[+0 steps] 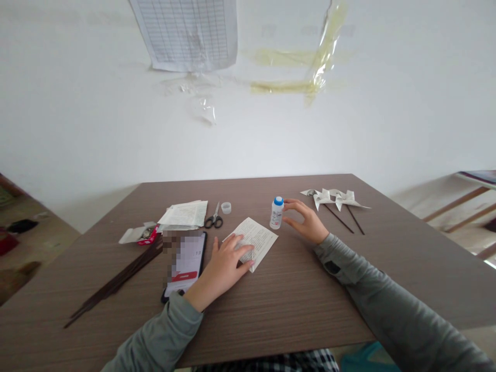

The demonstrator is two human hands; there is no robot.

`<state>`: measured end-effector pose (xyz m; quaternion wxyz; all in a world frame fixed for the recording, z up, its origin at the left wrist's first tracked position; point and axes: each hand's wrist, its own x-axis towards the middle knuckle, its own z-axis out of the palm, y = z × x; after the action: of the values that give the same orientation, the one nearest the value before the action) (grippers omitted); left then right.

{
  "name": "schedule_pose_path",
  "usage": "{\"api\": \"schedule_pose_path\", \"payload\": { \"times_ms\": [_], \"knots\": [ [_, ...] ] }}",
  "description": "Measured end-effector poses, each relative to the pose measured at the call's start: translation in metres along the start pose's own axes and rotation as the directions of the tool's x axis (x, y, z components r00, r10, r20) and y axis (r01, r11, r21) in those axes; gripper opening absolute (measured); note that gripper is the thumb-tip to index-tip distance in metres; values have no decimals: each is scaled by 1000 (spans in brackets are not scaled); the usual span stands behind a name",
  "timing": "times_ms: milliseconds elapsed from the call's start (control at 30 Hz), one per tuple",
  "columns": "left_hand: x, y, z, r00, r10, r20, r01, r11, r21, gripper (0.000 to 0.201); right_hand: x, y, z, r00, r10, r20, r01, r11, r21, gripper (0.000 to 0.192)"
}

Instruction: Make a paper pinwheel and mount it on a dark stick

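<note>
My left hand lies with fingers spread on a square sheet of printed paper, pressing its near left part. Just past the sheet's right corner, a small white bottle with a blue cap stands upright. My right hand is at the bottle's right side, its thumb and fingers apart and curved toward it. Whether the fingertips touch the bottle I cannot tell. Two paper pinwheels on dark sticks lie beyond my right hand.
Left of the sheet are scissors, a small translucent cap or cup, stacked printed papers, an opened red-and-white box, a bundle of dark sticks and a phone. A white wall stands behind the table.
</note>
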<state>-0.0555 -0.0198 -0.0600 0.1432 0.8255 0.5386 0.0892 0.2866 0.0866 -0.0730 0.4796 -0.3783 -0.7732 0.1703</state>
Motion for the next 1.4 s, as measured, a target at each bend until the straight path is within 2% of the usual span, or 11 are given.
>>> {"api": "schedule_pose_path", "payload": {
  "times_ms": [133,300,567,867,1000,1133,1300,1400],
  "knots": [
    [0,2,-1,1000,-15,3,15,1000,-8,44,-1,-2,1,991,-71,117,73,997,-12,27],
    [2,-1,2,1000,5,-25,-5,999,-31,43,-4,2,10,979,-57,194,66,997,-42,34],
    [2,5,-3,999,-16,29,17,1000,-9,48,-5,13,14,983,-67,173,84,992,-92,56],
    [0,11,-6,998,5,66,-6,1000,10,56,-2,8,5,999,-42,4,42,989,-144,65],
    [0,18,-8,996,-18,86,16,1000,21,58,-3,5,-1,1000,-25,-14,23,987,-159,74],
    [-1,22,-8,997,-26,74,22,999,48,59,-4,1,-1,1000,23,-16,-24,996,-90,64],
    [0,23,-8,998,-14,59,12,999,34,62,-2,-6,9,979,200,-24,-197,975,104,49],
    [-1,24,-9,998,-10,62,8,1000,28,62,0,-10,17,965,263,-4,-257,945,203,42]
  ]
}}
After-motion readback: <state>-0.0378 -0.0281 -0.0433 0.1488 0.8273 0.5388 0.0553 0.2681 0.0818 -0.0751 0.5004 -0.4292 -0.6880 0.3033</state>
